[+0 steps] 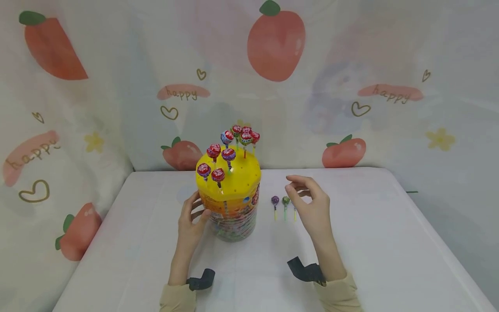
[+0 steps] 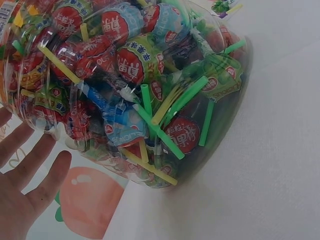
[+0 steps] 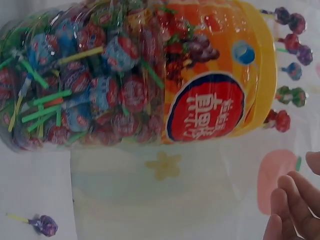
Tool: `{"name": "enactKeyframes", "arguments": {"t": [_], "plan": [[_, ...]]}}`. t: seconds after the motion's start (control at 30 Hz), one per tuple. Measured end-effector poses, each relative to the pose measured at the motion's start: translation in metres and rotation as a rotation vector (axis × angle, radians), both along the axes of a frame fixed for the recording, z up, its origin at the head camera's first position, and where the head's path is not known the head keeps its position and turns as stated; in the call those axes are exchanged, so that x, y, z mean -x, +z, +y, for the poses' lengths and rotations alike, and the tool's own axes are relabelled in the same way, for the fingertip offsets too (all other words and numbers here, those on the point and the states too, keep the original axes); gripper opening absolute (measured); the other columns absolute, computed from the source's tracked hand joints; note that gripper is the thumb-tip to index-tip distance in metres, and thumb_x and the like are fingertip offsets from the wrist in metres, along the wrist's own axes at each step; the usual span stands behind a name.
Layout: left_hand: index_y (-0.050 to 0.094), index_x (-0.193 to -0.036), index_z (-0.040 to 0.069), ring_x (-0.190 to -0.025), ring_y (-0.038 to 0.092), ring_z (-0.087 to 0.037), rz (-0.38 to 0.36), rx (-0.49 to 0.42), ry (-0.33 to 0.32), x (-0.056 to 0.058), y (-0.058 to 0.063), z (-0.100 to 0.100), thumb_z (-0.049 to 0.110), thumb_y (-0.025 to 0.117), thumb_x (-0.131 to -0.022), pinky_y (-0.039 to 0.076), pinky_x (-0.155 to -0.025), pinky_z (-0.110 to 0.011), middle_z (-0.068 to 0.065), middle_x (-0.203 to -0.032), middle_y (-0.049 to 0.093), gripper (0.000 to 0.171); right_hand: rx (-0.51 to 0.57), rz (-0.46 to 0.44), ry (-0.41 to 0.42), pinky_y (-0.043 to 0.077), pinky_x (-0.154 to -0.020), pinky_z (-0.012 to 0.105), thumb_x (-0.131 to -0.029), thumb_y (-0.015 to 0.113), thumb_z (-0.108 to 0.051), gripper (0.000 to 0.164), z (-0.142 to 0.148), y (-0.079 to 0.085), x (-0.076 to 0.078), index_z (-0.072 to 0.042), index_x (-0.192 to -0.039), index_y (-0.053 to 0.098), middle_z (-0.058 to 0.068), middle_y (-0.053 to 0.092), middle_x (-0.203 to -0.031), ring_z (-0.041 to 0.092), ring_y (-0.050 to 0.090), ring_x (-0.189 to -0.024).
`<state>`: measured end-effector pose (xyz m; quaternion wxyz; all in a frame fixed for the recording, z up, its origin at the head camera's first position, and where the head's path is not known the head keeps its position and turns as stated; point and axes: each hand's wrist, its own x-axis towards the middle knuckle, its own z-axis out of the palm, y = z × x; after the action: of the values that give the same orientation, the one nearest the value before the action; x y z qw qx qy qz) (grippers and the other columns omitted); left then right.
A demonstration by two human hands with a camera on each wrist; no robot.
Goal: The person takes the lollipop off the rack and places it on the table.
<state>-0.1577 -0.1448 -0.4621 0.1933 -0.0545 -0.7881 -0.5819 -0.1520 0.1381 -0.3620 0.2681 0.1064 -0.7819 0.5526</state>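
A clear plastic jar [image 1: 234,227] full of wrapped lollipops stands upright on the table, with a yellow lid [image 1: 241,173]. Several lollipops [image 1: 213,151] stick up out of holes in that lid. My left hand [image 1: 192,216] rests its spread, fairly straight fingers on the jar's left side; in the left wrist view the hand [image 2: 25,175] is beside the jar wall. To the right of the jar, my right hand [image 1: 312,203] hovers with bent fingers and nothing visible between them. Below it lie a purple lollipop [image 1: 275,200], a green lollipop [image 1: 286,201] and a third, partly hidden by the hand.
The white-covered table [image 1: 374,242] meets a printed cloth backdrop [image 1: 218,39] at its back edge. An orange label with a red round logo [image 3: 207,107] wraps the jar's upper part. Black mounts [image 1: 306,272] sit at both wrists.
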Motion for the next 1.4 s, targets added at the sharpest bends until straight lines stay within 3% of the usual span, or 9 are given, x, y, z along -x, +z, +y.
{"name": "enactKeyframes", "arguments": {"t": [0.23, 0.57, 0.93, 1.4], "plan": [[0.040, -0.145, 0.020, -0.124, 0.051, -0.021, -0.002, 0.004, 0.004, -0.001, 0.000, 0.000, 0.013, 0.066, -0.090, 0.047, -0.100, -0.053, -0.006, -0.138, 0.049, 0.061, 0.006, 0.096, 0.092, 0.049, -0.084, 0.020, -0.087, 0.068, -0.004, 0.026, -0.021, 0.010, -0.006, -0.008, -0.113, 0.067, 0.009, 0.068, -0.096, 0.005, 0.059, -0.092], [0.040, -0.145, 0.022, -0.125, 0.050, -0.021, -0.016, -0.009, -0.006, 0.001, 0.001, 0.000, 0.012, 0.067, -0.090, 0.047, -0.100, -0.049, -0.004, -0.140, 0.048, 0.062, -0.004, 0.173, 0.187, 0.050, -0.089, 0.021, -0.085, 0.069, -0.002, 0.032, -0.044, 0.024, 0.001, -0.006, -0.116, 0.065, 0.010, 0.068, -0.106, 0.018, 0.061, -0.098], [0.041, -0.145, 0.019, -0.124, 0.051, -0.024, 0.018, 0.001, 0.006, 0.001, 0.000, -0.001, 0.013, 0.067, -0.089, 0.048, -0.098, -0.055, -0.008, -0.138, 0.049, 0.062, 0.013, 0.166, 0.278, 0.053, -0.090, 0.026, -0.087, 0.067, -0.003, 0.034, -0.066, 0.041, 0.009, -0.004, -0.120, 0.061, 0.011, 0.067, -0.109, 0.020, 0.062, -0.101], [0.041, -0.144, 0.017, -0.124, 0.052, -0.026, 0.016, -0.014, 0.000, 0.000, 0.000, -0.001, 0.013, 0.067, -0.090, 0.048, -0.098, -0.055, -0.008, -0.138, 0.050, 0.061, 0.006, 0.189, 0.325, 0.054, -0.091, 0.037, -0.088, 0.067, -0.004, 0.034, -0.085, 0.057, 0.019, -0.003, -0.121, 0.060, 0.012, 0.066, -0.111, 0.020, 0.063, -0.100]]}}
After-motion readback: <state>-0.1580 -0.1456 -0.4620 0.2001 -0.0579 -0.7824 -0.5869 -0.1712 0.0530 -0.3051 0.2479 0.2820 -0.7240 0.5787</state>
